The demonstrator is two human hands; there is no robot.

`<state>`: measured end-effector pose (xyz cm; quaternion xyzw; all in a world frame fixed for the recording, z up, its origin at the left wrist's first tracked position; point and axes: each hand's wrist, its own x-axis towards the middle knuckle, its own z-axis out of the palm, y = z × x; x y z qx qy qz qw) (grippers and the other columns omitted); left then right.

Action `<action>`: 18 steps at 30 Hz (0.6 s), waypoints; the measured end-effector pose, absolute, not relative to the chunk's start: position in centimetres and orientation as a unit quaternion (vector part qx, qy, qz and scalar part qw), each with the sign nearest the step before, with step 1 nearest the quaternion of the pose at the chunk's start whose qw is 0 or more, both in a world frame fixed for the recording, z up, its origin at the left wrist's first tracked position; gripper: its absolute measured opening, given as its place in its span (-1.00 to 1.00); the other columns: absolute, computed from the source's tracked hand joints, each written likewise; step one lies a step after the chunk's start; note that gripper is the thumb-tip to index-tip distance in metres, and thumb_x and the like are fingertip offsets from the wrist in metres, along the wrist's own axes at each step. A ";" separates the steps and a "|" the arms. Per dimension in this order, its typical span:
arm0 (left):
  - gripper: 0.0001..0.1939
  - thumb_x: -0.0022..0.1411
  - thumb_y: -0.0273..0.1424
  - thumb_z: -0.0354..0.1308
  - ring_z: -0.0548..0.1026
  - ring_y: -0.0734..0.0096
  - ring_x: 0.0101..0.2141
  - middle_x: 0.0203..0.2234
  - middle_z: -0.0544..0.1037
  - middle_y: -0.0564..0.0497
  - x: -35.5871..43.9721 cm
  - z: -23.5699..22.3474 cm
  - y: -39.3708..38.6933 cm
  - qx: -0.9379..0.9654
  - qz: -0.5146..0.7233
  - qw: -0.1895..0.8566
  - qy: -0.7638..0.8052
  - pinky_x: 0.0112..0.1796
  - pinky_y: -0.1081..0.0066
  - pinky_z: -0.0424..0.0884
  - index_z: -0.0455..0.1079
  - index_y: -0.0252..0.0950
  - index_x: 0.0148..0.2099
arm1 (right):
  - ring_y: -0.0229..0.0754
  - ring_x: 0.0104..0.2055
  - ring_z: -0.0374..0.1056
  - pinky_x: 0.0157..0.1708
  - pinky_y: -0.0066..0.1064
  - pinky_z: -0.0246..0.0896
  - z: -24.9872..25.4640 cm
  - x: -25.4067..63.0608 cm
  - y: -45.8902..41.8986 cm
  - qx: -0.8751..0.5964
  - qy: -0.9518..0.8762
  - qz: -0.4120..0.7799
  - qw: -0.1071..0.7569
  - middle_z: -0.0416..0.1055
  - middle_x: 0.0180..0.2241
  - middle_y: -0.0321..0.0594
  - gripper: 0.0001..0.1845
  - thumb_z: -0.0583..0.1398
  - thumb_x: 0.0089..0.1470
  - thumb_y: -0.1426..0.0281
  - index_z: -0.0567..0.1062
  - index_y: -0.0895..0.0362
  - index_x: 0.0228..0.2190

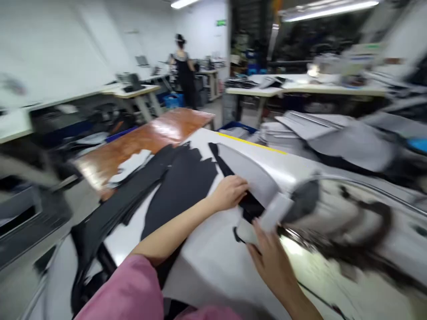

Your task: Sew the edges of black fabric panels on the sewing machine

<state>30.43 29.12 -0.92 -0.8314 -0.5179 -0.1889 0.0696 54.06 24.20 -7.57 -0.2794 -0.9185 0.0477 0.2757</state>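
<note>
My left hand (231, 192) is closed, its fingers curled over the black edge of a light grey fabric panel (255, 166) that lies on the white worktable. Close by on the right, my right hand (271, 255) pinches a folded pale grey fabric piece (275, 211) near the same panel's lower end. A black strip of cloth (251, 205) shows between the two hands. Under my left forearm are dark grey cut fabric pieces (183, 182), overlapping in a pile. More pale grey fabric (216, 258) hangs toward my lap. The fingertips of both hands are partly hidden.
A sewing machine (336, 218), blurred, stands just right of my right hand. Left of the worktable is a brown table (156, 131) with white fabric pieces (131, 165). Stacks of grey panels (347, 138) lie beyond at the right. A person (185, 73) stands in the background.
</note>
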 end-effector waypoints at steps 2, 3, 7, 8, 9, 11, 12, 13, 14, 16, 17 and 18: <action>-0.73 0.32 -0.35 -0.04 0.40 0.31 -0.03 -0.07 0.46 -0.11 23.1 1.0 27.3 -0.713 -0.201 0.102 -0.664 0.03 0.33 0.31 0.38 -0.30 -0.01 | 0.17 0.16 0.18 0.03 0.04 0.23 -7.2 52.9 25.2 -0.256 -0.914 0.045 0.310 0.23 0.11 0.17 -0.33 0.05 0.23 0.24 0.02 0.27 0.25; -0.72 0.32 -0.35 -0.03 0.39 0.31 -0.02 -0.06 0.46 -0.10 19.0 1.9 26.0 -0.635 -0.186 0.110 -0.742 0.04 0.33 0.30 0.38 -0.29 0.00 | 0.19 0.18 0.16 0.06 0.05 0.20 -6.8 51.9 25.9 -0.250 -0.910 0.045 0.329 0.21 0.14 0.17 -0.31 0.06 0.22 0.22 0.02 0.27 0.26; -0.65 0.25 -0.38 0.03 0.35 0.11 0.05 -0.01 0.41 -0.24 4.4 3.4 19.3 -0.379 -0.077 0.081 -0.919 0.05 0.21 0.28 0.37 -0.39 0.05 | 0.27 0.20 0.12 0.06 0.09 0.16 -5.0 46.9 29.5 -0.283 -0.865 0.050 0.411 0.17 0.15 0.22 -0.30 0.07 0.18 0.15 0.15 0.31 0.21; -0.63 0.21 -0.37 0.09 0.35 0.05 0.04 -0.01 0.41 -0.28 1.7 3.3 17.8 -0.355 -0.064 0.065 -0.930 0.04 0.19 0.30 0.38 -0.42 0.03 | 0.30 0.20 0.10 0.04 0.10 0.17 -4.8 45.9 30.9 -0.307 -0.852 0.032 0.423 0.17 0.16 0.25 -0.29 0.07 0.17 0.13 0.17 0.33 0.20; -0.60 0.15 -0.35 0.16 0.36 0.02 0.03 -0.02 0.42 -0.29 -0.5 2.9 16.5 -0.348 -0.054 0.045 -0.935 0.02 0.20 0.31 0.40 -0.43 0.01 | 0.32 0.20 0.10 0.00 0.12 0.17 -4.8 45.1 32.6 -0.338 -0.838 -0.004 0.429 0.16 0.15 0.29 -0.27 0.07 0.15 0.11 0.18 0.35 0.19; -0.51 0.02 -0.28 0.29 0.37 0.04 0.03 -0.02 0.44 -0.22 -3.9 2.1 14.6 -0.357 -0.037 0.001 -0.933 0.03 0.27 0.31 0.42 -0.38 0.01 | 0.39 0.12 0.18 -0.14 0.17 0.17 -5.5 44.3 37.0 -0.401 -0.808 -0.108 0.417 0.22 0.07 0.43 -0.20 0.11 0.08 0.07 0.22 0.40 0.16; -0.45 -0.04 -0.24 0.33 0.37 0.07 0.04 -0.01 0.45 -0.18 -5.0 1.7 14.0 -0.369 -0.031 -0.019 -0.929 0.04 0.32 0.30 0.42 -0.34 0.02 | 0.41 -0.03 0.30 -0.27 0.17 0.17 -6.0 44.3 39.3 -0.429 -0.786 -0.162 0.415 0.32 -0.07 0.49 -0.18 0.13 0.03 0.03 0.29 0.42 0.11; -0.40 -0.07 -0.20 0.35 0.37 0.11 0.04 0.01 0.45 -0.14 -6.0 1.4 13.5 -0.382 -0.028 -0.036 -0.923 0.04 0.36 0.29 0.42 -0.31 0.04 | 0.37 -0.27 0.38 -0.41 0.13 0.15 -6.5 44.4 41.6 -0.438 -0.779 -0.182 0.410 0.42 -0.31 0.42 -0.20 0.17 -0.05 -0.02 0.41 0.41 -0.01; -0.35 -0.07 -0.16 0.35 0.38 0.15 0.03 0.03 0.45 -0.11 -6.8 1.2 13.1 -0.393 -0.025 -0.051 -0.918 0.04 0.41 0.29 0.40 -0.30 0.07 | 0.25 -0.52 0.33 -0.53 0.06 0.10 -6.9 44.5 43.4 -0.444 -0.770 -0.198 0.412 0.38 -0.58 0.21 -0.28 0.19 -0.12 -0.07 0.52 0.34 -0.20; -0.32 -0.05 -0.12 0.31 0.42 0.22 0.00 0.03 0.45 -0.09 -8.1 1.2 12.6 -0.407 -0.021 -0.080 -0.909 -0.01 0.48 0.31 0.38 -0.30 0.11 | -0.10 -0.79 0.01 -0.67 -0.14 -0.04 -7.1 44.5 45.2 -0.415 -0.777 -0.212 0.423 0.07 -0.85 -0.23 -0.53 0.22 -0.17 -0.06 0.52 0.12 -0.50; -0.33 -0.02 -0.10 0.29 0.44 0.25 -0.03 0.02 0.47 -0.07 -8.6 1.4 12.5 -0.411 -0.017 -0.094 -0.907 -0.04 0.51 0.33 0.37 -0.30 0.12 | -0.19 -0.81 -0.07 -0.69 -0.20 -0.08 -6.7 44.2 45.0 -0.395 -0.781 -0.209 0.436 0.02 -0.87 -0.30 -0.61 0.23 -0.15 -0.01 0.48 0.06 -0.56; -0.35 0.02 -0.10 0.26 0.46 0.28 -0.05 0.00 0.49 -0.05 -9.0 1.6 12.5 -0.412 -0.012 -0.107 -0.905 -0.07 0.54 0.35 0.37 -0.29 0.12 | -0.21 -0.80 -0.04 -0.69 -0.24 -0.07 -6.0 43.8 44.0 -0.374 -0.785 -0.202 0.451 0.08 -0.83 -0.29 -0.68 0.24 -0.10 0.06 0.46 0.06 -0.56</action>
